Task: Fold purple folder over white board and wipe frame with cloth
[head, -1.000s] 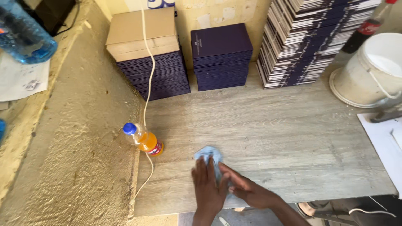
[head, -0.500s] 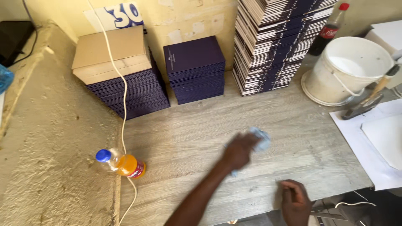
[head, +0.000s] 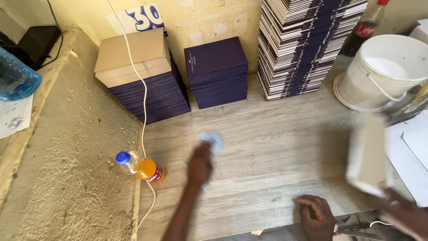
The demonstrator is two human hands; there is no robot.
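We see the cloth (head: 213,141), small, pale blue and crumpled, on the worktop (head: 276,151), sticking out past our left hand (head: 199,166) toward the purple book stack (head: 217,71). Our left hand grips it, arm stretched far forward. Our right hand (head: 317,217) rests empty at the near edge, fingers loosely bent, well apart.

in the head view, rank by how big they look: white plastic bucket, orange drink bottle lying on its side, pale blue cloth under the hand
1. White plastic bucket, clearly largest.
2. Orange drink bottle with blue cap.
3. Pale blue cloth, smallest as seen; the left hand partly covers it, so this is unsure.
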